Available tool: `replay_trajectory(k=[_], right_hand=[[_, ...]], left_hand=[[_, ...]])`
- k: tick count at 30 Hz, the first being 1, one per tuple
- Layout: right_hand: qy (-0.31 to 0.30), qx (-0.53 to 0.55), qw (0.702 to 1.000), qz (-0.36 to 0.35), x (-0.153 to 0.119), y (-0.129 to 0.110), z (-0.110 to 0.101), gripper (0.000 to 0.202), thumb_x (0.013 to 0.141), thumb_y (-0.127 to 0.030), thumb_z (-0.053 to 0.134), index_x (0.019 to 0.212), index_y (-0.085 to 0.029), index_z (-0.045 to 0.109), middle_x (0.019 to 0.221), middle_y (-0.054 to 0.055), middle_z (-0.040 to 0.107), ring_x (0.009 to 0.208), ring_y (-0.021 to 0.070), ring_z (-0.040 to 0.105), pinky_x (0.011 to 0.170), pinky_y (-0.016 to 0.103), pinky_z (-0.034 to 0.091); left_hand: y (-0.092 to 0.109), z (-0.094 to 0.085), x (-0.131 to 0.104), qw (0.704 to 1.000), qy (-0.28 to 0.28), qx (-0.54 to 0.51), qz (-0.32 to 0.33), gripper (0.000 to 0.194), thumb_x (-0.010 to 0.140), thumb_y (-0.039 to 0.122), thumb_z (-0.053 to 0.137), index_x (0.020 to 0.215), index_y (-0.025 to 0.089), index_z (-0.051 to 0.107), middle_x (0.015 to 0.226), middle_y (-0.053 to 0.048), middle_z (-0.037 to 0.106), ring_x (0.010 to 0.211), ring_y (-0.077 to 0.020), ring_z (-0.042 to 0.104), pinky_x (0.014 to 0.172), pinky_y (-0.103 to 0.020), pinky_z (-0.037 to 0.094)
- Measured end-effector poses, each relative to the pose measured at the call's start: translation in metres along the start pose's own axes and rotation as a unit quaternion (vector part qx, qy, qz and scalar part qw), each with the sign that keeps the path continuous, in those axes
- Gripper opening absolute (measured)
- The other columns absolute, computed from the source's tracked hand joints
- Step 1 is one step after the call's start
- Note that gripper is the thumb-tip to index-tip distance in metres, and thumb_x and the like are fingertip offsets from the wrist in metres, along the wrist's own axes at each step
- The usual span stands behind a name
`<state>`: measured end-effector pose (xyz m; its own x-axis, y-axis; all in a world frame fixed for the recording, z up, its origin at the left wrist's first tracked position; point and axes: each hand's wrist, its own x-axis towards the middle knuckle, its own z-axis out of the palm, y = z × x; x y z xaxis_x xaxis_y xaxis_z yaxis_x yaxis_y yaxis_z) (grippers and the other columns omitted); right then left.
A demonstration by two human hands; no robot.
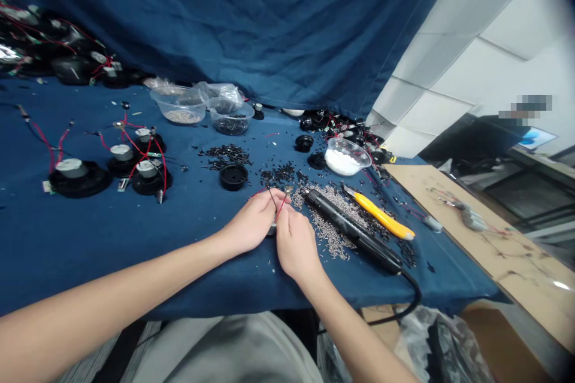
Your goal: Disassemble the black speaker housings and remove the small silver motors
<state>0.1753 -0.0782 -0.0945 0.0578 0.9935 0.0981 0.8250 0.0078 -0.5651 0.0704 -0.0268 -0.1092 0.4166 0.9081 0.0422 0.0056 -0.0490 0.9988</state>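
Near the table's front edge, my left hand (258, 219) and my right hand (296, 239) meet with fingers closed around a small wired part (272, 229). Most of that part is hidden by the hands; a grey and black bit shows between them, with red and black wires rising above the fingers. Just right of my right hand lies a black electric screwdriver (354, 231) across a spread of small silver screws (330, 233). Yellow-handled cutters (384, 215) rest beyond it. A round black cap (233, 177) sits behind my left hand.
Black bases with motors and red wires (81, 178) stand at the left. Clear tubs (179, 114) and a bowl of white material (344, 161) are farther back. Wired parts are heaped at the back left. A cardboard sheet (471, 239) lies right; a person is in the right background.
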Motion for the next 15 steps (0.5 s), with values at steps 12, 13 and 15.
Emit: replay_trajectory(k=[12, 13, 15], right_hand=[[0.000, -0.095, 0.996, -0.002, -0.001, -0.004, 0.002, 0.054, 0.104, -0.026, 0.020, 0.084, -0.015, 0.069, 0.083, 0.012, 0.070, 0.078, 0.0275, 0.067, 0.064, 0.030, 0.038], [-0.003, -0.098, 0.995, -0.005, -0.001, -0.004, 0.001, 0.054, 0.103, -0.025, 0.019, 0.086, -0.015, 0.069, 0.084, 0.012, 0.070, 0.079, 0.0276, 0.066, 0.064, 0.030, 0.038], [-0.010, -0.104, 0.995, -0.007, 0.000, -0.004, 0.000, 0.051, 0.104, -0.025, 0.019, 0.091, -0.015, 0.068, 0.087, 0.012, 0.070, 0.080, 0.0274, 0.067, 0.065, 0.030, 0.039]], left_hand=[[0.024, 0.018, 0.016, 0.983, 0.090, -0.126, -0.099, 0.020, 0.092, 0.014, 0.045, 0.077, 0.013, 0.059, 0.070, -0.004, 0.068, 0.065, -0.0121, 0.067, 0.068, -0.024, 0.052], [0.024, 0.019, 0.017, 0.981, 0.092, -0.134, -0.102, 0.021, 0.092, 0.013, 0.044, 0.077, 0.014, 0.057, 0.066, -0.002, 0.067, 0.062, -0.0119, 0.066, 0.066, -0.024, 0.052], [0.025, 0.019, 0.018, 0.979, 0.095, -0.143, -0.108, 0.021, 0.094, 0.015, 0.043, 0.078, 0.014, 0.056, 0.061, -0.001, 0.066, 0.056, -0.0128, 0.067, 0.060, -0.024, 0.051]])
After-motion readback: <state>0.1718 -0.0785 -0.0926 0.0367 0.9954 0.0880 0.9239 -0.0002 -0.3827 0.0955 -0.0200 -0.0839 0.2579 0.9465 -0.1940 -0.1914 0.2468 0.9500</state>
